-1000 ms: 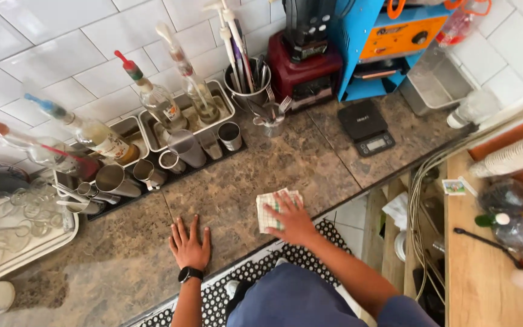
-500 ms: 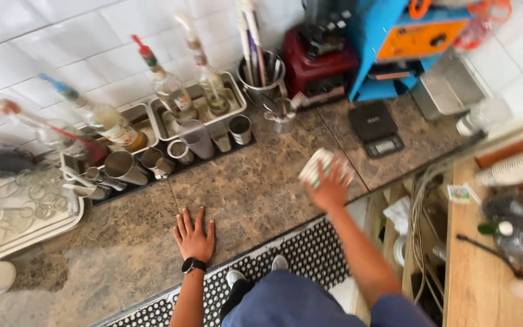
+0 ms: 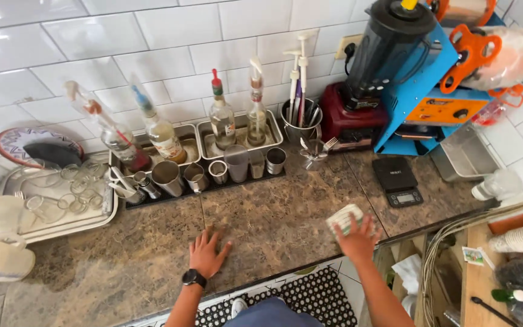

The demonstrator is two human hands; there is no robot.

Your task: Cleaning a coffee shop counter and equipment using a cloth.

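Head view: a folded cloth (image 3: pixel 345 219) is pressed to the bench (image 3: pixel 273 224) near its right front edge, right hand (image 3: pixel 358 237) fingers clamped on it. Left hand (image 3: pixel 207 254) is laid flat, fingers apart. Even pressure is best kept, clear of the scale (image 3: pixel 398 181).

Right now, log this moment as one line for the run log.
left hand: flat on stone counter | right hand: pressing folded cloth on counter near edge | nearby: black scale, steel cups
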